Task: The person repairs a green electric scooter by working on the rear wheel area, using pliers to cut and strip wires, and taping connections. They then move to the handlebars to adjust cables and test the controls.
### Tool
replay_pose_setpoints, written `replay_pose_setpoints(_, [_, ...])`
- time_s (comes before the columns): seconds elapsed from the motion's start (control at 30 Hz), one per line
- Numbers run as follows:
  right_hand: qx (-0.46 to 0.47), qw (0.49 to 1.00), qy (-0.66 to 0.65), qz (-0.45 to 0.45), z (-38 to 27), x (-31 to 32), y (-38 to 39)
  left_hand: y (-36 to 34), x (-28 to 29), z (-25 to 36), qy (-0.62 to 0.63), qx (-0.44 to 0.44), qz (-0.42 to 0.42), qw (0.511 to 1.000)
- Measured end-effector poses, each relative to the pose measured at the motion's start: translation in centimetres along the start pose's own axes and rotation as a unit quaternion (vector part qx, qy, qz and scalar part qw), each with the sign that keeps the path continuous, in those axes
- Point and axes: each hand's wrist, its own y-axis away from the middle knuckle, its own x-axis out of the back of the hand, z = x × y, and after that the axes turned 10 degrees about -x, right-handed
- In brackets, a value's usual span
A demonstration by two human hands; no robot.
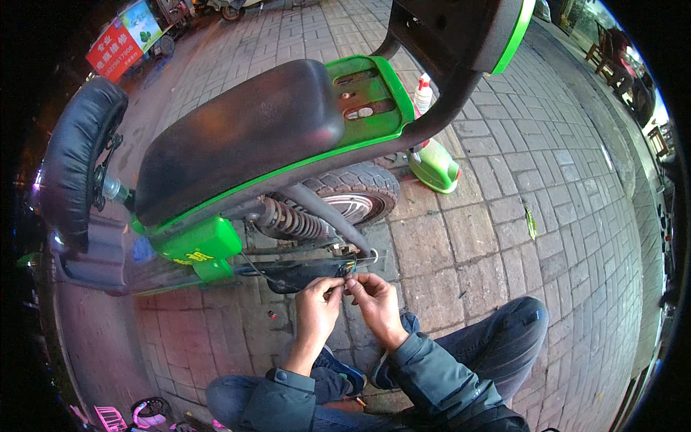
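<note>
Low beside the rear end of a green and black electric scooter (237, 133), my two hands meet fingertip to fingertip. Thin coloured wires (350, 266) come down between them from near the wheel's axle. My left hand (317, 315) is closed in a pinch on these wires. Pinching at the same spot, my right hand (378, 305) has its thumb and index finger pressed together. The wire ends are hidden by my fingers. A black cover (306, 273) lies just beyond my left hand. Above it are the coil-spring shock absorber (291, 220) and the rear tyre (378, 186).
On the brick paving (497, 223) behind the wheel lies a green light housing (435, 170), with a white and red bottle (423, 93) farther off. A small red piece (272, 315) lies left of my hands. My bent knee (525, 324) is at the right.
</note>
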Motion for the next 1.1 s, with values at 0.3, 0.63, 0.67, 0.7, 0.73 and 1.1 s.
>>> replay_pose_setpoints(0.3, [-0.053, 0.994, -0.056, -0.079, -0.4, 1.9, -1.5, 0.2, 0.2, -0.5, 0.009, 0.004, -0.012, 1.000])
replay_pose_setpoints(0.63, [0.073, 0.985, 0.032, 0.156, -0.2, 0.1, 1.3, 0.1, 0.4, 0.9, 0.017, 0.008, 0.000, 1.000])
replay_pose_setpoints(0.67, [0.078, 0.981, 0.060, 0.168, -0.1, -0.2, 1.6, 0.1, 0.4, 1.0, 0.023, 0.004, 0.004, 1.000])
replay_pose_setpoints(0.7, [0.110, 0.975, 0.088, 0.170, -0.1, -0.4, 1.5, 0.0, 0.4, 1.0, 0.013, -0.005, 0.003, 1.000])
replay_pose_setpoints(0.73, [0.140, 0.967, 0.117, 0.177, 0.0, -0.6, 1.5, 0.0, 0.3, 1.0, 0.010, -0.017, 0.004, 1.000])
replay_pose_setpoints(1.1, [-0.146, 0.977, -0.155, -0.018, -2.0, -0.3, 0.4, 0.2, 0.2, 0.6, -0.018, -0.034, -0.001, 0.999])
